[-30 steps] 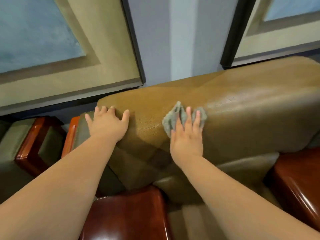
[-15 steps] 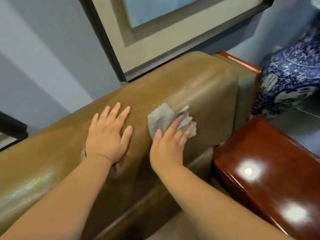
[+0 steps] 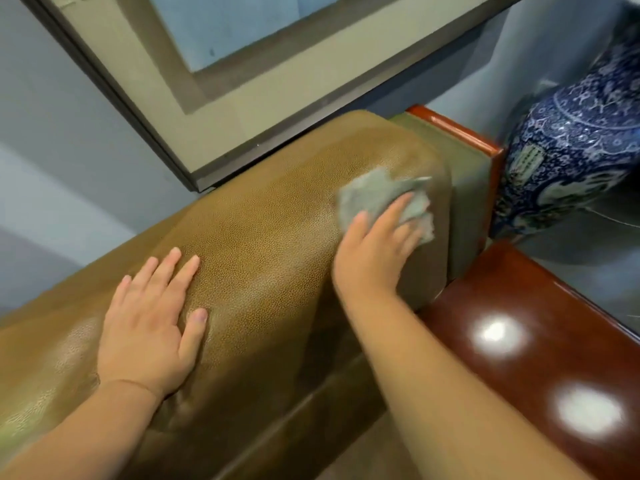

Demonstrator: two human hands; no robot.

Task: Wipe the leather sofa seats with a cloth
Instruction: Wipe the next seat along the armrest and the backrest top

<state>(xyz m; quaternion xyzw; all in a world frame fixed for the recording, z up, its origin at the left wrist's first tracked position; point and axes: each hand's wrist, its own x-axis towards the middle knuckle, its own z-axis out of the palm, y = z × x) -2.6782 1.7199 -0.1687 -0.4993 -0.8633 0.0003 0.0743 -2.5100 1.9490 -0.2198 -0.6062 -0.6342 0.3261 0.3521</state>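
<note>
The big brown leather sofa fills most of what I can see. Its fat back cushion runs up toward the wall, and its top looks bumpy and a bit shiny. Behind it hangs a large picture frame on a grey wall. At the sofa's end is a shiny red-brown wooden arm with two bright light spots on it. Past that stands a tall blue and white vase.

The person leans over the sofa with both bare arms out. The left hand lies flat on the cushion top, fingers straight and spread, holding nothing. I think it is there to steady the body.

The right hand is near the far end of the cushion. Its fingers are stretched out and press down on the small grey-green cloth. The cloth is crumpled and lies on the leather, close to the cushion's rounded end, partly under the fingers.

I think the wiping step is going on now, up on the back cushion, and this stroke is almost at the end of the sofa. Next, the hand will likely need to rub over the rounded end or swing back the other way. The low seat part can hardly be seen here, so I guess it has yet to be wiped.
</note>
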